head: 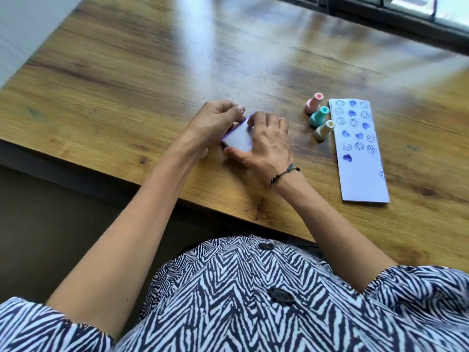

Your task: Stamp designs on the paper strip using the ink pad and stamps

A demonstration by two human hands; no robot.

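A small purple-edged ink pad case with a pale lid lies on the wooden table, near its front edge. My left hand grips its left and far side. My right hand clasps its right side, thumb at the near corner. To the right stand a pink stamp, a teal stamp and a cream stamp in a row. Beside them lies the white paper strip, its upper part covered with blue hearts and smiley faces.
A dark window frame runs along the far right of the table. The table's front edge crosses just below my forearms. A bead bracelet circles my right wrist.
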